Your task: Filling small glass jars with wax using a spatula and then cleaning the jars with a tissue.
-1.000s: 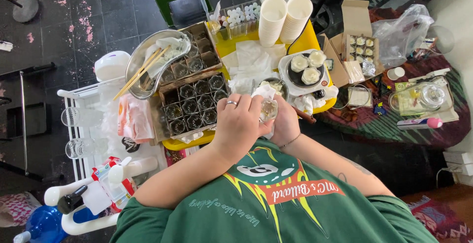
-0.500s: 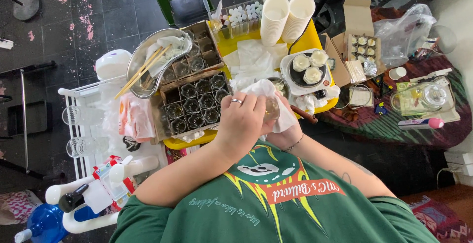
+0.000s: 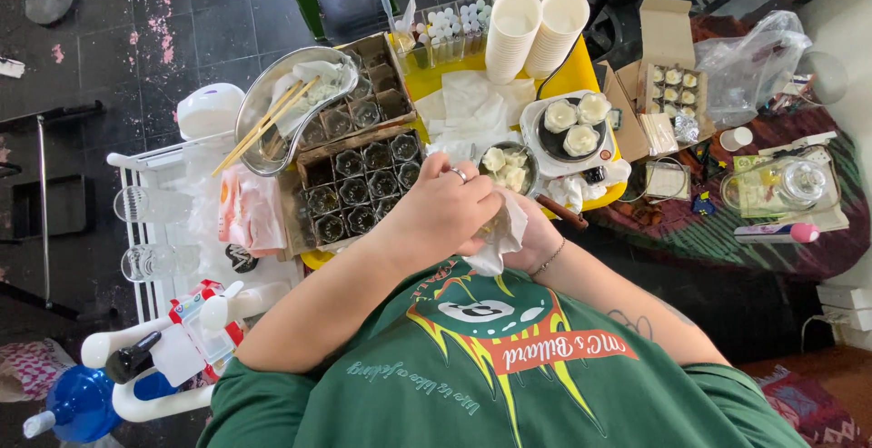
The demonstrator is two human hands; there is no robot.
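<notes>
The white paper tissue (image 3: pixel 502 230) sits bunched between both hands at the frame's centre, just in front of the green shirt (image 3: pixel 509 375). The left hand (image 3: pixel 445 212) is curled closed over it from 9 o'clock, ring showing; the right hand (image 3: pixel 531 243) cups it from 3 o'clock, mostly hidden, so how tightly it closes I cannot tell. Compared with 0.5 s ago, the tissue hangs lower, draped toward 6 o'clock, and the hands have shifted slightly. At 12 o'clock lies a small bowl of white dumplings (image 3: pixel 509 168); at 10 o'clock, the crate of glass jars (image 3: pixel 359 189).
</notes>
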